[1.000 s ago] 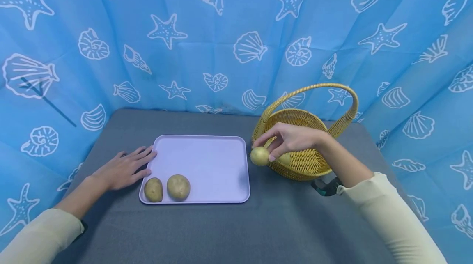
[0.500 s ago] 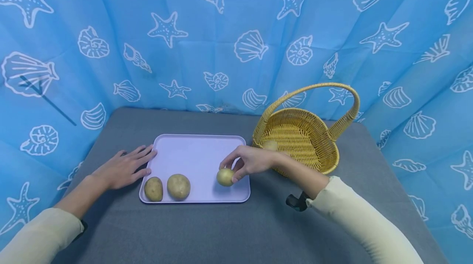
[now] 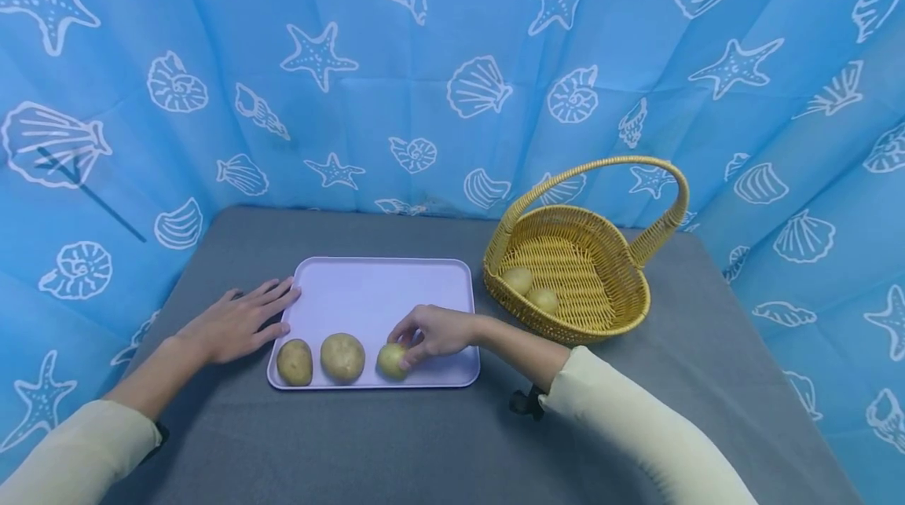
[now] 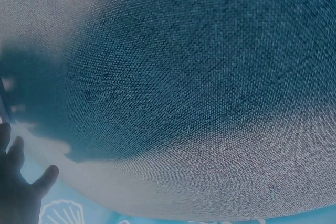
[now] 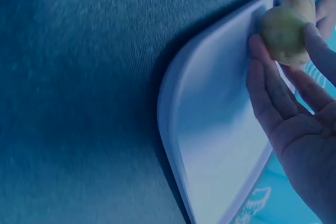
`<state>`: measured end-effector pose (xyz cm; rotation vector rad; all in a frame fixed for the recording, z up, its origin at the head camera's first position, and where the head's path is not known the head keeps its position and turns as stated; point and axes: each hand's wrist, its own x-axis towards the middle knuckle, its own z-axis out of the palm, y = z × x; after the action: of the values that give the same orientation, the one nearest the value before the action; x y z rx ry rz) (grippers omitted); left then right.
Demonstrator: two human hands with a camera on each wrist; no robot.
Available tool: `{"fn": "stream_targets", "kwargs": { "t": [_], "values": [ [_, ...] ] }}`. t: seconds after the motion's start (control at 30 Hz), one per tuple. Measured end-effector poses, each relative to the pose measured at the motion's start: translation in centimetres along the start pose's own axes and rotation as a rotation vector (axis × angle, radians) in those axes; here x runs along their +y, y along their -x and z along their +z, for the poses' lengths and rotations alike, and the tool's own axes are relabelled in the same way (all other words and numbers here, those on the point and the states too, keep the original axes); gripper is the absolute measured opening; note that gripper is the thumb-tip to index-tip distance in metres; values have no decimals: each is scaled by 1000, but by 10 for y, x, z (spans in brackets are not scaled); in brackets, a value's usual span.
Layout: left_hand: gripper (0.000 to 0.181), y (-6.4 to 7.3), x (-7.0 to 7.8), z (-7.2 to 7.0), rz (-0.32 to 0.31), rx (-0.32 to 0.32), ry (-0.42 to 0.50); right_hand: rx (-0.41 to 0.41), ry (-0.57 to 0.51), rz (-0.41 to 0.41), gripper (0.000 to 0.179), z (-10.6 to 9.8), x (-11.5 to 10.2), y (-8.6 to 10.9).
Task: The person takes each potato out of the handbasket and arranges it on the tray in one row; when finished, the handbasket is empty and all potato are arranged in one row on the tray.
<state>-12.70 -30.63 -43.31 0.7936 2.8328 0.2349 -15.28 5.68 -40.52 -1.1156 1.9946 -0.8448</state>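
In the head view my right hand (image 3: 437,332) pinches a small potato (image 3: 391,361) between thumb and fingers, low over the front of a pale lilac tray (image 3: 382,285). The right wrist view shows the same potato (image 5: 284,34) held by the fingertips; whether it touches the tray is hard to tell. Left of it, a large round potato (image 3: 342,357) and a smaller oval potato (image 3: 294,362) lie along the tray's front edge. My left hand (image 3: 243,323) lies with fingers spread, its fingertips at the tray's left rim.
A yellow wicker basket (image 3: 622,316) with a tall arched handle stands right of the tray. Two small potatoes, a rear one (image 3: 518,279) and a front one (image 3: 544,301), lie in its left side. Grey cloth (image 3: 396,450) covers the table, with a blue shell-print curtain (image 3: 396,112) behind.
My right hand has carried the small potato from the basket's left rim leftward and down to the tray, beside the large potato. The left hand has stayed in place.
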Motion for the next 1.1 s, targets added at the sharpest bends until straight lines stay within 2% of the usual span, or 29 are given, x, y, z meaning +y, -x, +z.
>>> {"fn": "stream_targets", "kwargs": {
  "t": [0.43,0.63,0.83,1.1],
  "values": [
    [65,0,1,-1,-8,-10,4,37,-75,78,37,8,-1,-10],
    [65,0,1,-1,-6,-7,2,29,-115,76,31,9,-3,-13],
    [65,-1,0,0,-6,-1,-4,26,-92,47,32,9,-4,-15],
    [65,-1,-1,2,-7,0,-10,62,-93,37,33,5,-3,-12]
  ]
}}
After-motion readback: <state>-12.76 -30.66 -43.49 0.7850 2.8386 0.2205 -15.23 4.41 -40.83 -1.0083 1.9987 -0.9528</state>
